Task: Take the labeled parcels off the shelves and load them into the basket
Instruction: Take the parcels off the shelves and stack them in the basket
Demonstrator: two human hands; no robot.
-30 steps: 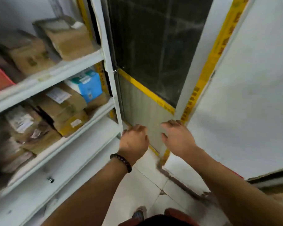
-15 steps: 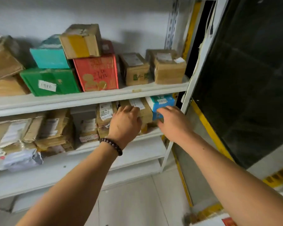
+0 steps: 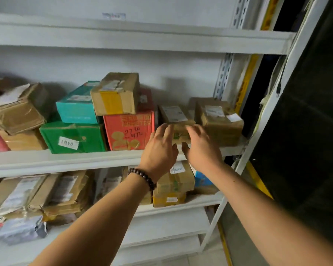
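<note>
A small brown parcel (image 3: 175, 117) with a white label sits on the middle shelf (image 3: 65, 160), between a red box (image 3: 129, 129) and a larger brown parcel (image 3: 220, 121). My left hand (image 3: 160, 148) and my right hand (image 3: 201, 148) are raised in front of the small parcel, one at each side of its front face, fingers spread. Neither hand holds anything. Whether the fingertips touch the cardboard I cannot tell. No basket is in view.
The middle shelf also carries a green box (image 3: 73, 137), a teal box (image 3: 77, 107) and a taped brown box (image 3: 115, 94) stacked on top. The lower shelf (image 3: 181, 205) holds several labelled parcels. A dark panel (image 3: 306, 131) stands right of the white rack post (image 3: 258, 120).
Both hands have risen from the lower shelf to the small brown parcel on the middle shelf. The view has tilted up, and a second earlier it faced the floor and the dark panel.
</note>
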